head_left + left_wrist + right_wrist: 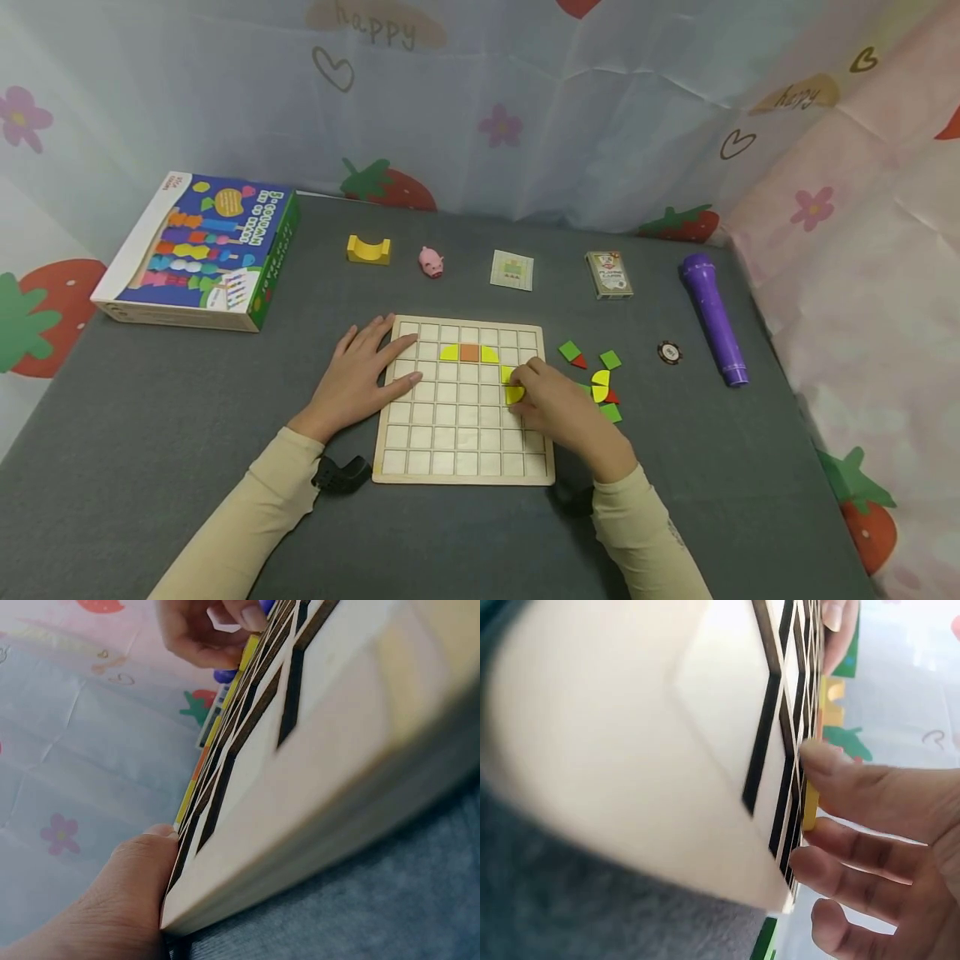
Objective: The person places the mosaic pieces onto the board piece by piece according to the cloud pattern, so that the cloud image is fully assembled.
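Note:
A wooden grid board (456, 479) lies flat before me. My left hand (351, 383) rests on its left edge, with fingers extended and the thumb lying over the border cells. With thumb and fingertips my right hand (566, 408) pinches a yellow quarter-round tile (513, 395) at the grid's right side; that tile (811, 804) stands slightly proud of the cells in the right wrist view. Directly above it sits another yellow tile (506, 374), partly covered by the fingers. Higher up, an orange square tile (469, 353) lies between two yellow quarter-round tiles.
Loose green, red and yellow tiles (601, 385) lie right of the board. Behind stand a game box (210, 250), a yellow arch block (368, 251), a pink pig figure (431, 262), a pattern card (512, 271) and a card pack (610, 275). A round chip (670, 352) and purple microphone-like object (715, 319) lie right.

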Demonstrator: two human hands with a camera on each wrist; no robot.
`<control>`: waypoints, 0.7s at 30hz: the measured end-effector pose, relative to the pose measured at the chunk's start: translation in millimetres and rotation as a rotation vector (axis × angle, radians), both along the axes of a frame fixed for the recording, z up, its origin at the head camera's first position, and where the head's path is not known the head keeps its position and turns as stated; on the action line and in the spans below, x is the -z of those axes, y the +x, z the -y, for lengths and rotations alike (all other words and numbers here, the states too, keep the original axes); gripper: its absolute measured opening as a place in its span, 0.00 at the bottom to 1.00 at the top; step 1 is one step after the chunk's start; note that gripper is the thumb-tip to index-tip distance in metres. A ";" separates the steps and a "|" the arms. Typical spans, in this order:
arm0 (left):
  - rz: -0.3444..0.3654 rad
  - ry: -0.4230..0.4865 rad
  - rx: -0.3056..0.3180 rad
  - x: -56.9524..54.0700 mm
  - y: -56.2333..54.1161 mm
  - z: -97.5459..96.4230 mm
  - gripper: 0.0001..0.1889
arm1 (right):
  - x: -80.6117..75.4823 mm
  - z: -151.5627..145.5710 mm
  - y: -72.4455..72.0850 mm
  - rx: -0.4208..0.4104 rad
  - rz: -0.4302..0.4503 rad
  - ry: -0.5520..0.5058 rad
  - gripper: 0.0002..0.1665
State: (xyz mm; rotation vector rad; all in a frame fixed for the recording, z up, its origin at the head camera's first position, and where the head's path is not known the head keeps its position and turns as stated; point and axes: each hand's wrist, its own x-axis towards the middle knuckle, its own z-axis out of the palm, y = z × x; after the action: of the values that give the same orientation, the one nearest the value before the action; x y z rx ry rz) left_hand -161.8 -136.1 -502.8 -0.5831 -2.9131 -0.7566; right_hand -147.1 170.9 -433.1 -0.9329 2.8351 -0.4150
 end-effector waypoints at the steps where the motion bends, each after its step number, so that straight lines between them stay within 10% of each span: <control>1: 0.001 0.001 0.000 -0.2 0.0 -0.1 0.35 | 0.0 -1.0 0.4 -0.001 -0.006 -0.006 0.17; 21: -0.001 0.001 -0.001 -0.6 0.2 0.0 0.35 | 2.2 1.7 -1.5 -0.013 -0.099 -0.014 0.13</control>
State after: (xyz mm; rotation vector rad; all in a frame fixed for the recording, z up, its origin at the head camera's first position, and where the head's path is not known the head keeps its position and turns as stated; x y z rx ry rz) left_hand -161.6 -136.1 -502.2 -0.5812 -2.9112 -0.7575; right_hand -148.6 169.1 -435.3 -1.0005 2.9169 -0.3976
